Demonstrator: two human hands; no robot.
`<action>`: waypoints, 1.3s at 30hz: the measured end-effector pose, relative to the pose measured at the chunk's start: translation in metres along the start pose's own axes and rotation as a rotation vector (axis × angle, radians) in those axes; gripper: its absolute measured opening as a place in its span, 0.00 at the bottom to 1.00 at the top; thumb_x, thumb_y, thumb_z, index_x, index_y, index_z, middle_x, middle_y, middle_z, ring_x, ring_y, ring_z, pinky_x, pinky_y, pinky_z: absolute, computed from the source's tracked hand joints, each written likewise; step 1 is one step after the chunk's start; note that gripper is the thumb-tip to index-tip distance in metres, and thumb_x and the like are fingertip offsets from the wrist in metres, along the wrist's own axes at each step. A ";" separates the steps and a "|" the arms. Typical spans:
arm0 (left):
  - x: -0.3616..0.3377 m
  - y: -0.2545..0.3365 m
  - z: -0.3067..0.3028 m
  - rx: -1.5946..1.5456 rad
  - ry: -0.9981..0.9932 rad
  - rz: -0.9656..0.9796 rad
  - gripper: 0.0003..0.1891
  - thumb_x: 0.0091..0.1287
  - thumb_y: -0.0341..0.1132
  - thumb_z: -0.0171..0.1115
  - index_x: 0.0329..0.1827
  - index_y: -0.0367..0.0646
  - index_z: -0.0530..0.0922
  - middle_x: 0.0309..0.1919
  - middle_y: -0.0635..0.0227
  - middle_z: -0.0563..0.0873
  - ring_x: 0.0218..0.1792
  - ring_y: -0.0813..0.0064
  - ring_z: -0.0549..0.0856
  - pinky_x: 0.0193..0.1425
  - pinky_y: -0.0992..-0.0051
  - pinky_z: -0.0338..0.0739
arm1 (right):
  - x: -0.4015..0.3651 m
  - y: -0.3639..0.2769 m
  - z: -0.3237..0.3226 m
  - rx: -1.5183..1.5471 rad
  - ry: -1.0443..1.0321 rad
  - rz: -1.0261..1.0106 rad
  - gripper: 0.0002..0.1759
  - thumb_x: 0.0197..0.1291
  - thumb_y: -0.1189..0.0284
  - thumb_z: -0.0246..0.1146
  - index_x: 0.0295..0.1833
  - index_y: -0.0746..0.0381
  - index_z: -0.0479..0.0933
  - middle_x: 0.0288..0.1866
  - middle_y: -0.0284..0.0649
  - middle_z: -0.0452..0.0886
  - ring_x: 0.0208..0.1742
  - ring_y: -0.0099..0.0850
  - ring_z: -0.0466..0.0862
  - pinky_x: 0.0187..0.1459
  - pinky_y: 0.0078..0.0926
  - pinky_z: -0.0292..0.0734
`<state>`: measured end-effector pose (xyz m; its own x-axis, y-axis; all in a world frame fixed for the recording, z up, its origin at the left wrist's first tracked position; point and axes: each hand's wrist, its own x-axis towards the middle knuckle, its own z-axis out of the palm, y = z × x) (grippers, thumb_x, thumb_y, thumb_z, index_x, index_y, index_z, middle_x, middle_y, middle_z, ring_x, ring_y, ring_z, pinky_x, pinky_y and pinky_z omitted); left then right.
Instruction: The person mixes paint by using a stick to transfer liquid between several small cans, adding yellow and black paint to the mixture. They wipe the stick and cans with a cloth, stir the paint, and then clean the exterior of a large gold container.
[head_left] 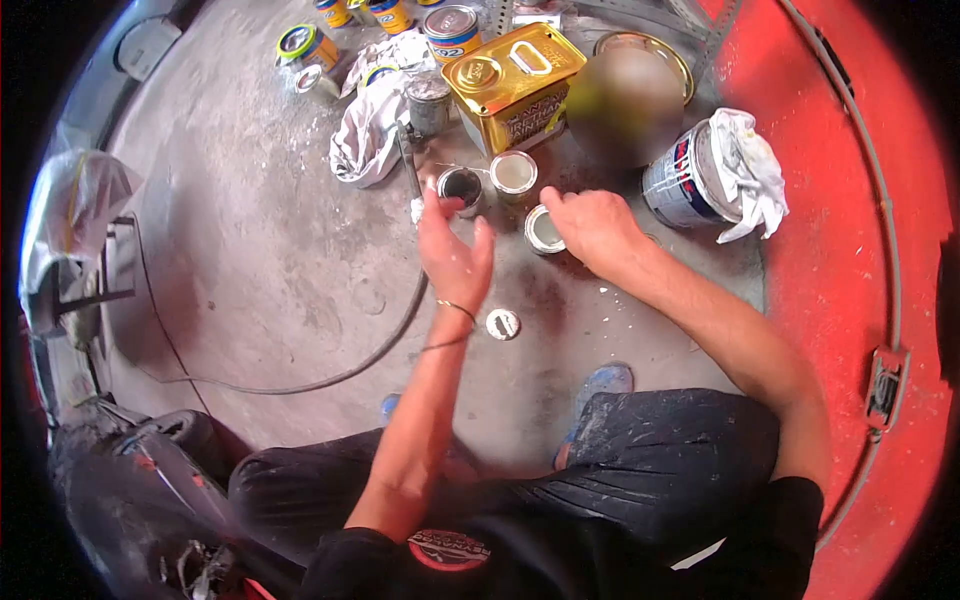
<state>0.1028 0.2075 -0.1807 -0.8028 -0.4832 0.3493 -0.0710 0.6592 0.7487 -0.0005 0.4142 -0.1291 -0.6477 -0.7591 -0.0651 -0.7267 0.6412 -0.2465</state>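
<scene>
Just below a small can with dark contents (pixel 461 187) is my left hand (pixel 455 250), palm turned up, with its fingers apart and nothing in it. My right hand (pixel 590 230) is curled, thumb and fingers together, at the right edge of a small open can (pixel 545 230); whatever it may hold is hidden. Another open can with pale contents (pixel 514 173) stands between and above the hands. A round white lid (pixel 503 324) lies on the floor below them. Behind the cans stands a gold rectangular tin (pixel 515 85).
A white-and-blue bucket (pixel 690 180) with a cloth (pixel 750 170) over it stands right. A dark hose (pixel 340 378) curves across the floor (pixel 270 280). White rags (pixel 370 135) and paint cans (pixel 452 30) are at the back. A red panel (pixel 840 200) borders the right.
</scene>
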 end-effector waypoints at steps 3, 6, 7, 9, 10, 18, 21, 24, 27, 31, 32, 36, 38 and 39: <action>0.039 -0.022 -0.009 0.328 -0.191 0.162 0.51 0.64 0.34 0.79 0.91 0.47 0.62 0.73 0.57 0.83 0.74 0.51 0.80 0.77 0.51 0.72 | 0.005 -0.005 0.001 -0.020 0.012 -0.146 0.07 0.70 0.73 0.64 0.44 0.67 0.80 0.31 0.54 0.87 0.37 0.60 0.90 0.41 0.58 0.86; 0.061 -0.031 -0.010 0.478 -0.427 0.279 0.55 0.63 0.37 0.80 0.93 0.55 0.58 0.79 0.61 0.78 0.80 0.53 0.76 0.81 0.47 0.67 | 0.010 -0.002 -0.003 0.104 -0.076 -0.119 0.07 0.63 0.75 0.68 0.43 0.66 0.86 0.36 0.53 0.91 0.39 0.55 0.94 0.41 0.56 0.89; 0.065 -0.031 -0.009 0.502 -0.467 0.313 0.56 0.64 0.40 0.80 0.94 0.62 0.57 0.81 0.65 0.78 0.82 0.55 0.75 0.82 0.43 0.65 | 0.010 0.000 -0.005 0.105 -0.026 -0.109 0.07 0.63 0.75 0.68 0.43 0.67 0.86 0.37 0.54 0.92 0.40 0.56 0.94 0.41 0.56 0.89; 0.073 -0.031 -0.006 0.609 -0.592 0.357 0.55 0.65 0.39 0.81 0.95 0.61 0.56 0.82 0.65 0.76 0.82 0.58 0.75 0.83 0.41 0.65 | 0.009 0.003 -0.007 0.104 0.064 -0.085 0.08 0.63 0.74 0.69 0.44 0.68 0.87 0.38 0.55 0.92 0.41 0.56 0.94 0.42 0.55 0.89; 0.077 -0.031 -0.005 0.663 -0.652 0.377 0.55 0.66 0.39 0.81 0.95 0.61 0.56 0.83 0.65 0.76 0.82 0.59 0.75 0.83 0.40 0.64 | 0.008 0.005 -0.008 0.099 0.043 -0.063 0.09 0.63 0.74 0.69 0.44 0.68 0.87 0.38 0.56 0.92 0.41 0.57 0.94 0.43 0.56 0.89; 0.079 -0.039 -0.002 0.639 -0.516 0.561 0.54 0.61 0.40 0.84 0.92 0.64 0.64 0.70 0.67 0.82 0.70 0.59 0.80 0.77 0.49 0.70 | 0.005 0.013 0.000 0.186 0.100 -0.004 0.12 0.72 0.68 0.66 0.43 0.68 0.82 0.31 0.57 0.88 0.37 0.60 0.91 0.41 0.59 0.86; 0.089 -0.025 -0.007 0.657 -0.578 0.514 0.51 0.57 0.41 0.86 0.87 0.64 0.71 0.66 0.66 0.82 0.68 0.58 0.80 0.72 0.52 0.72 | 0.005 0.014 -0.002 0.157 0.049 -0.021 0.12 0.73 0.67 0.66 0.44 0.67 0.83 0.32 0.58 0.88 0.39 0.60 0.91 0.43 0.60 0.87; 0.098 -0.026 -0.016 0.609 -0.597 0.541 0.41 0.56 0.42 0.87 0.76 0.61 0.82 0.61 0.65 0.83 0.65 0.58 0.82 0.69 0.52 0.74 | 0.001 0.014 -0.004 0.309 0.020 -0.049 0.11 0.72 0.67 0.66 0.46 0.66 0.83 0.33 0.58 0.88 0.40 0.60 0.91 0.44 0.59 0.86; 0.099 -0.024 -0.027 0.329 -0.472 0.478 0.29 0.57 0.40 0.88 0.63 0.52 0.88 0.58 0.62 0.85 0.62 0.56 0.85 0.68 0.55 0.78 | 0.002 0.015 -0.002 0.333 0.150 -0.063 0.10 0.67 0.69 0.69 0.42 0.66 0.83 0.34 0.57 0.89 0.40 0.61 0.91 0.43 0.58 0.87; 0.089 -0.036 -0.014 -0.077 -0.180 0.221 0.23 0.61 0.33 0.86 0.58 0.43 0.87 0.54 0.62 0.87 0.59 0.57 0.87 0.63 0.62 0.84 | 0.004 0.016 0.004 0.254 0.121 -0.077 0.10 0.65 0.69 0.70 0.41 0.67 0.84 0.33 0.58 0.88 0.39 0.60 0.91 0.43 0.58 0.87; 0.083 -0.047 -0.007 -0.120 -0.143 0.149 0.22 0.62 0.32 0.85 0.58 0.42 0.87 0.53 0.62 0.88 0.57 0.60 0.88 0.65 0.64 0.83 | 0.003 0.016 0.003 0.246 0.089 -0.074 0.11 0.65 0.69 0.70 0.41 0.67 0.83 0.32 0.58 0.88 0.39 0.60 0.91 0.43 0.58 0.87; 0.056 -0.070 0.005 -0.135 -0.087 -0.035 0.19 0.67 0.34 0.84 0.57 0.41 0.87 0.49 0.60 0.91 0.53 0.62 0.90 0.66 0.65 0.82 | -0.001 0.012 -0.005 0.213 0.008 -0.054 0.12 0.65 0.67 0.70 0.42 0.67 0.83 0.31 0.58 0.87 0.38 0.60 0.91 0.43 0.59 0.87; 0.046 -0.078 0.006 0.091 -0.115 0.095 0.18 0.67 0.34 0.83 0.58 0.42 0.87 0.52 0.59 0.91 0.55 0.60 0.90 0.65 0.65 0.83 | -0.003 0.015 -0.006 0.208 0.034 -0.044 0.12 0.67 0.67 0.69 0.42 0.67 0.83 0.31 0.57 0.87 0.38 0.60 0.91 0.43 0.60 0.87; 0.045 -0.065 0.004 0.094 -0.103 0.092 0.20 0.69 0.37 0.81 0.60 0.44 0.86 0.58 0.58 0.91 0.60 0.57 0.89 0.69 0.60 0.80 | -0.004 0.017 -0.006 0.212 0.065 -0.042 0.12 0.67 0.67 0.69 0.42 0.67 0.83 0.31 0.57 0.87 0.38 0.60 0.91 0.43 0.60 0.86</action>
<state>0.0689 0.1455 -0.2160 -0.8644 -0.3599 0.3512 -0.0456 0.7516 0.6580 -0.0116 0.4288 -0.1274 -0.6364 -0.7713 0.0101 -0.6933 0.5663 -0.4456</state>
